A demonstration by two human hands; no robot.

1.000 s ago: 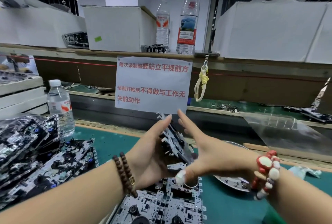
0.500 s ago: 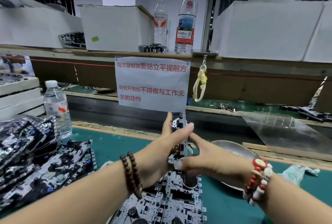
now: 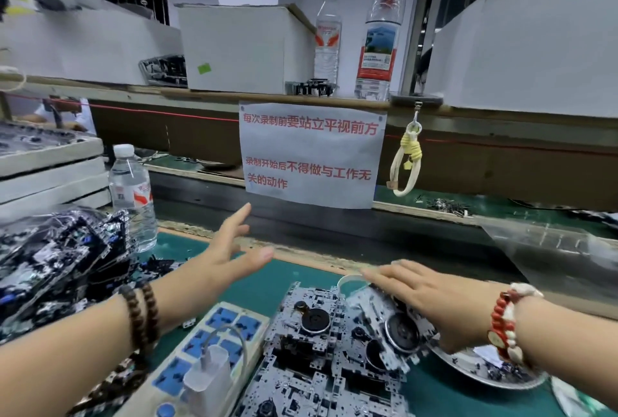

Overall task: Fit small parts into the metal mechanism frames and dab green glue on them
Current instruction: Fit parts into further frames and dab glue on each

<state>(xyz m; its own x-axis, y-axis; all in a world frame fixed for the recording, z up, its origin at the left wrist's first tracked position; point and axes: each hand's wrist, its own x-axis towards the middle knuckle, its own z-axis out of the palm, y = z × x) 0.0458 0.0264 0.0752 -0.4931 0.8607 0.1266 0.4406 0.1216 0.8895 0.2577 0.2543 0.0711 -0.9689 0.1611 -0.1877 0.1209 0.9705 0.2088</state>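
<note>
Both hands over green worktop (image 3: 287, 286); mechanism frame under the right one.

Far left: heap of frames (image 3: 57, 269) in clear bags, stacked white trays (image 3: 50, 169) behind, water bottle (image 3: 133, 196) beside them. Left hand (image 3: 230, 256) in the air, fingers spread and released, holding nothing. Below it a white power strip (image 3: 207, 353) with blue sockets and a charger plugged in. Centre: row of flat frames (image 3: 311, 359). Right hand (image 3: 431, 303) lies palm-down on a tilted mechanism frame (image 3: 384, 326), fingers straight. Metal dish (image 3: 481, 376) partly hidden beneath. Red-lettered paper notice (image 3: 311, 152) hangs from the shelf; two bottles and white boxes stand above it.
</note>
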